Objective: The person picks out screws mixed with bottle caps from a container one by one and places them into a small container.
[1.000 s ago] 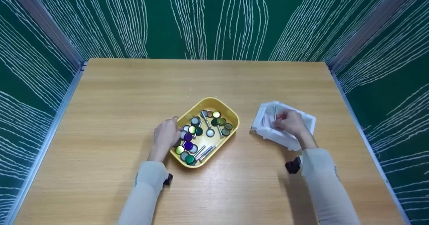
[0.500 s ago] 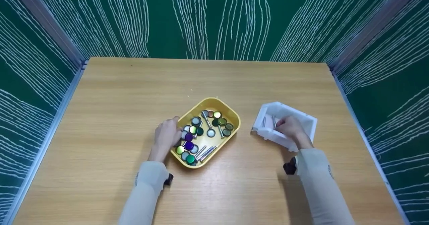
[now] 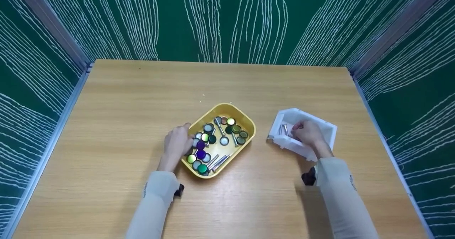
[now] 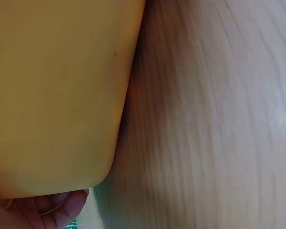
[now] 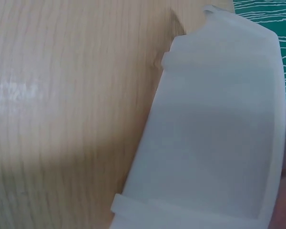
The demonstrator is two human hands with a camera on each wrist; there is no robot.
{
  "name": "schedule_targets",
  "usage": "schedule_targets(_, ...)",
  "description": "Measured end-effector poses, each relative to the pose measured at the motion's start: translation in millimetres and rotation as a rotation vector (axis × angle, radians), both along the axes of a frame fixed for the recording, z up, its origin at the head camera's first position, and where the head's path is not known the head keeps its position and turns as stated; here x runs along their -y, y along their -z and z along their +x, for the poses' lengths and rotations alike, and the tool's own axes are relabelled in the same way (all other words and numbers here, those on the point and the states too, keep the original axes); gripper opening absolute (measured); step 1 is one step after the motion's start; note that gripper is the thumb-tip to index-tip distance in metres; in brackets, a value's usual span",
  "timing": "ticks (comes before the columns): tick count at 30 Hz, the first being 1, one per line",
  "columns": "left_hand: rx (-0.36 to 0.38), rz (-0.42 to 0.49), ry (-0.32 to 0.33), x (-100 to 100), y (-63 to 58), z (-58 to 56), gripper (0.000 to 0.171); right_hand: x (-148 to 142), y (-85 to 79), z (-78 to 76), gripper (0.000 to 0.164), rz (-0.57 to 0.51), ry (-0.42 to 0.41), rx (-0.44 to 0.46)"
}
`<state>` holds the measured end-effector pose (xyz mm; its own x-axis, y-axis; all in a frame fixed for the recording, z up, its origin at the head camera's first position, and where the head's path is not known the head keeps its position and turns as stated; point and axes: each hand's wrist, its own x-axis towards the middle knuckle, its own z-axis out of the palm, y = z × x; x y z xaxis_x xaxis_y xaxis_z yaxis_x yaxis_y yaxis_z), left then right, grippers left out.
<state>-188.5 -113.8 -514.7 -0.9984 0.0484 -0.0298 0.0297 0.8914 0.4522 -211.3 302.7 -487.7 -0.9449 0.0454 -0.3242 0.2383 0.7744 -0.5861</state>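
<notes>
We see slim, shiny metal screws [image 3: 285, 129] lying in a smooth, white plastic bin [image 5: 219, 124] with angled walls, just beside the right hand [image 3: 308, 133], which reaches inside; whether it pinches anything we cannot tell. The left hand [image 3: 177, 140] grips the rim of a rounded yellow tub [image 3: 224, 110], strewn with threaded screws [image 3: 220, 163] and glossy round caps [image 3: 201, 154], on the wood-grained tabletop [image 3: 142, 96]

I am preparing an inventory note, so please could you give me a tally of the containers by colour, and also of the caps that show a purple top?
Yellow container: 1
White container: 1
Purple caps: 2
Total: 4
</notes>
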Motion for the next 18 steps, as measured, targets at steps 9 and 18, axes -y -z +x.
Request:
schedule_targets(9,-0.038,-0.017,0.007,-0.7,-0.1,1.4,0.034,15.1,-11.7,-3.5,0.019,0.041,-0.078,-0.211)
schedule_targets(18,-0.043,-0.007,0.013,-0.5,0.1,1.1,0.031,47.7,-20.0,-7.5,0.025,-0.051,-0.167,-0.319)
